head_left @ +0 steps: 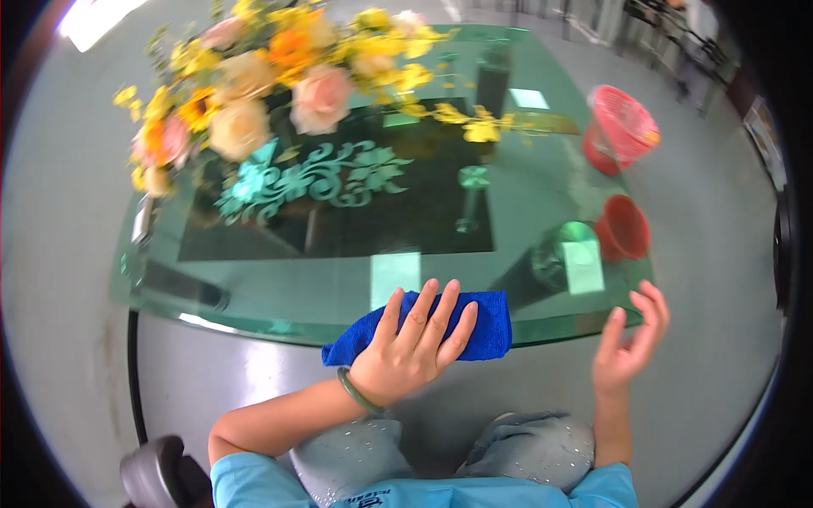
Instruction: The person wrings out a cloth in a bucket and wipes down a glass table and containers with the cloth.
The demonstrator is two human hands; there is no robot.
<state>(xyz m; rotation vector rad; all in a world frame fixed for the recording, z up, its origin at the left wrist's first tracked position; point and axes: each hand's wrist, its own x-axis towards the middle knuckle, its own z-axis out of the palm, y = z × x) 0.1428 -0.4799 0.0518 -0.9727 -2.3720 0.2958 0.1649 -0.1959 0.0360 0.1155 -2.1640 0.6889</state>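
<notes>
My left hand, with a green bangle at its wrist, holds a folded blue cloth against the near edge of the glass table. Its fingers are spread over the top of the cloth; the palm side is hidden. Over by the table's near right corner, my right hand is raised with its fingers apart and slightly curled, holding nothing. Just beyond it is a red cup-shaped container.
A bouquet of yellow, orange and pink flowers covers the far left of the table. Behind the red container is a pink basket-like bin. Dark table legs show through the glass. A black chair part is at lower left. Another person is far right.
</notes>
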